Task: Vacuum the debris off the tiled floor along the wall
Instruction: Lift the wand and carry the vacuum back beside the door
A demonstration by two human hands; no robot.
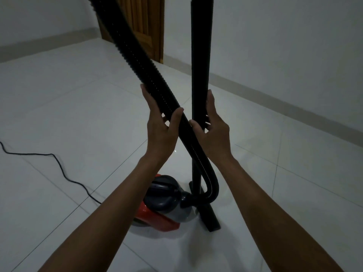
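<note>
A red and grey canister vacuum [165,203] sits on the white tiled floor [78,107] between my forearms. Its black ribbed hose [137,55] loops out of the canister's front and runs up to the top left. My left hand [161,124] holds the hose, thumb over it and fingers behind. A black rigid wand [200,55] stands upright, with its flat floor nozzle [209,214] resting on the tiles right of the canister. My right hand [213,130] grips the wand at mid-height. No debris is visible in this dim view.
A black power cord [57,165] snakes across the floor at left. A wooden door [145,26] stands in the far corner. Pale walls with a tiled skirting [275,95] run along the right and the back left.
</note>
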